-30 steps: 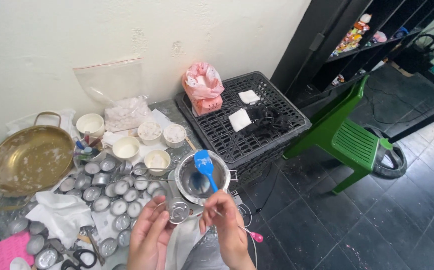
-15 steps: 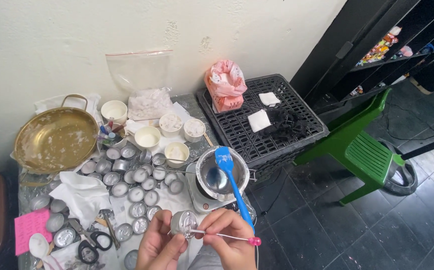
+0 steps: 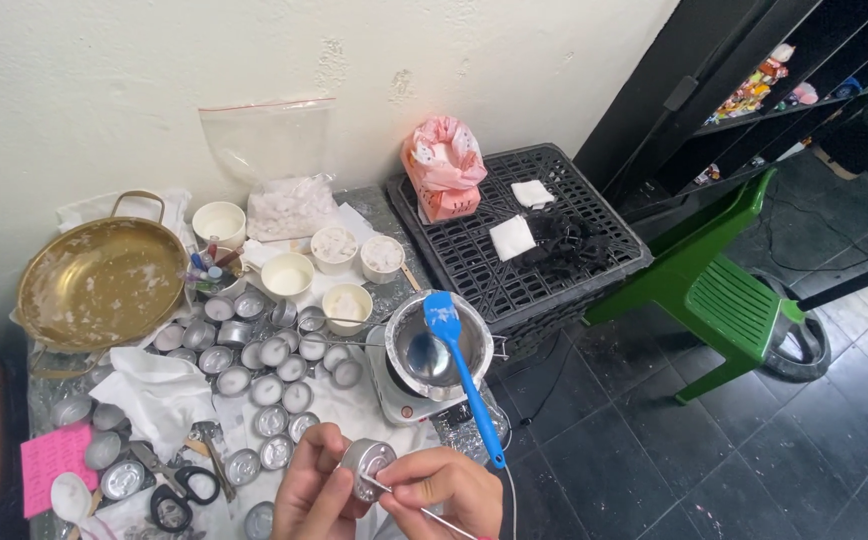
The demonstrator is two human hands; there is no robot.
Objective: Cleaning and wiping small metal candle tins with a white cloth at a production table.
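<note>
on your left the brass pan [image 3: 102,275] lies by the wall, with rows of small metal cups [image 3: 254,365] beside it. your left hand [image 3: 309,495] grips a small tin cup [image 3: 367,468] low in the middle, as it did half a second ago. your right hand [image 3: 444,485] pinches a thin metal stick [image 3: 409,503], whose tip now touches the cup's face; before, it lay level below. right of them, the blue spatula [image 3: 459,365] rests in the steel pot [image 3: 434,350].
</note>
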